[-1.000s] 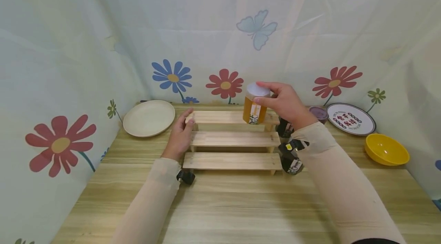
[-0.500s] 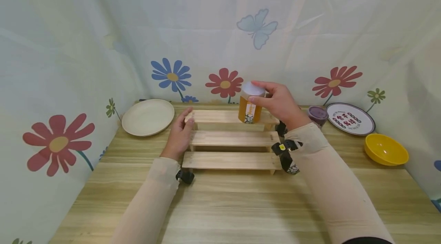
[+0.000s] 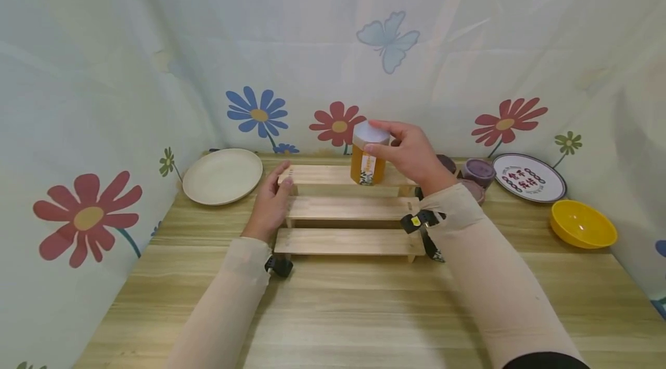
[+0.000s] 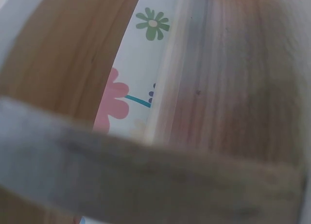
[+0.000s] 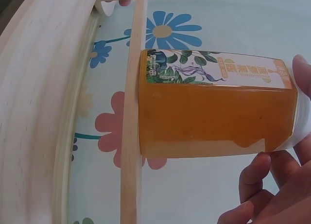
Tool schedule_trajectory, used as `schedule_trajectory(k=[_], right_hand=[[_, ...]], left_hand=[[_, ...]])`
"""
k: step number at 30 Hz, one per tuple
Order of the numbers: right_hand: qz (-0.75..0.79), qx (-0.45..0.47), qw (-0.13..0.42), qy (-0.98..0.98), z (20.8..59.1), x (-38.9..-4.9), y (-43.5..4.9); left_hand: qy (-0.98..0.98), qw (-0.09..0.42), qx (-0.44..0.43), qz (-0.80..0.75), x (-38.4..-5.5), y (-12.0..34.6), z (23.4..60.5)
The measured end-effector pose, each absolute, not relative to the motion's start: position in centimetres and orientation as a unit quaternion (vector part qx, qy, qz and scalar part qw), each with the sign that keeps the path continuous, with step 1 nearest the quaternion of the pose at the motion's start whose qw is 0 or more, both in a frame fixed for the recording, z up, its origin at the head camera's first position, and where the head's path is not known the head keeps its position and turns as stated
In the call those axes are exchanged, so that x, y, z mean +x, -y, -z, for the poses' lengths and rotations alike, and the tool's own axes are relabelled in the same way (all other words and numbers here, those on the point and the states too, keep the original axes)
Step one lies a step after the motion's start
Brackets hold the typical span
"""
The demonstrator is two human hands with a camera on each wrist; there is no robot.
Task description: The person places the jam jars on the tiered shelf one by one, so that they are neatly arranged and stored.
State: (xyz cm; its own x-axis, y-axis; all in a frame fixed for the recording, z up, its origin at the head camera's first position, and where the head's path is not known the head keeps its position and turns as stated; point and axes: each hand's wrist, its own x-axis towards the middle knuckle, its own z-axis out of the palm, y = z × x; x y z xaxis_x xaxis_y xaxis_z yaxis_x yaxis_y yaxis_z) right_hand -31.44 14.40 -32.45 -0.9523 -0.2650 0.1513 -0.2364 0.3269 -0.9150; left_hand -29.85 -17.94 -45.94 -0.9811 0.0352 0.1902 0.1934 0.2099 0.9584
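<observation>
A hexagonal jar [image 3: 366, 168] of amber honey-like contents, with a white lid and printed label, stands upright on the top step of a three-tier wooden shelf stand [image 3: 354, 207]. My right hand [image 3: 413, 155] holds it by the lid, thumb in front and fingers over the top. In the right wrist view the base of the jar [image 5: 214, 114] meets the edge of the top board [image 5: 130, 185]. At the left end of that board my left hand [image 3: 270, 201] grips the wood, thumb on the near side. The left wrist view has only blurred boards [image 4: 233, 88] close up.
Behind my right forearm sit a purple-lidded jar [image 3: 478, 171] and brownish lids, partly hidden. Farther right are a printed white plate [image 3: 552, 171] and a yellow bowl [image 3: 583, 224]. A cream plate [image 3: 222, 177] lies left of the stand. Flowered cloth [image 3: 312, 39] hangs behind the table.
My right hand has moved left with the honey jar along the top step. More of the jars behind my right forearm now shows. The left hand keeps its place.
</observation>
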Motion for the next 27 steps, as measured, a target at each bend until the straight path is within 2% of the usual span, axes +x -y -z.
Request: schedule_trajectory(k=[27], right_hand=[[0.564, -0.171, -0.004, -0.808, 32.7, -32.0, -11.2]], left_hand=[[0.781, 0.065, -0.061, 0.618, -29.8, 17.8, 45.8]])
